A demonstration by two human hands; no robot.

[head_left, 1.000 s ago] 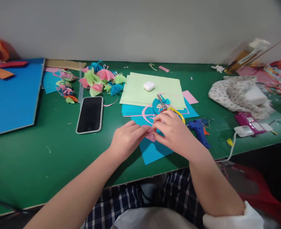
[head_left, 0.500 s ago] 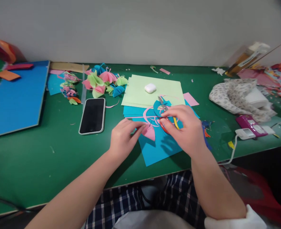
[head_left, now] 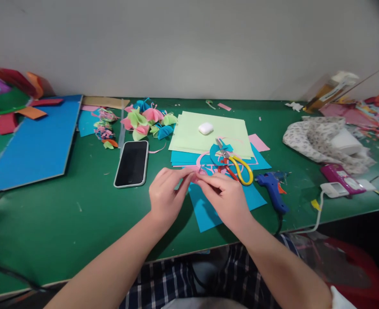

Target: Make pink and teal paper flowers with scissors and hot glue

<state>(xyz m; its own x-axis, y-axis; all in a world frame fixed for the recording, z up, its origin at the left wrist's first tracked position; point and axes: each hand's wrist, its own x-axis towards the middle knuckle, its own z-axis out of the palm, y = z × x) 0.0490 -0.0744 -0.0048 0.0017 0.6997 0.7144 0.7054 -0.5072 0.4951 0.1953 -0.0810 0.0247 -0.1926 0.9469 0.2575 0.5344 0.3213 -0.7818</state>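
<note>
My left hand (head_left: 166,195) and my right hand (head_left: 226,195) meet over a blue paper sheet (head_left: 209,210) at the middle of the green table (head_left: 64,214). Both pinch a small pink paper piece (head_left: 196,176) between their fingertips. Just behind them lie scissors (head_left: 236,165) with a yellow and a red handle, resting on blue and pink paper cut-outs. A stack of pale green sheets (head_left: 192,135) with a white earbud case (head_left: 206,128) on top lies further back.
A black phone (head_left: 131,163) lies left of my hands. Folded paper flowers (head_left: 147,118) sit behind it. A blue glue gun (head_left: 273,191) is at the right, then a patterned cloth (head_left: 318,139) and a pink device (head_left: 339,178). A blue board (head_left: 31,146) is at far left.
My right hand left the scissors, which now lie on the paper, and came back to the pink piece held by my left hand. The camera view tilted slightly.
</note>
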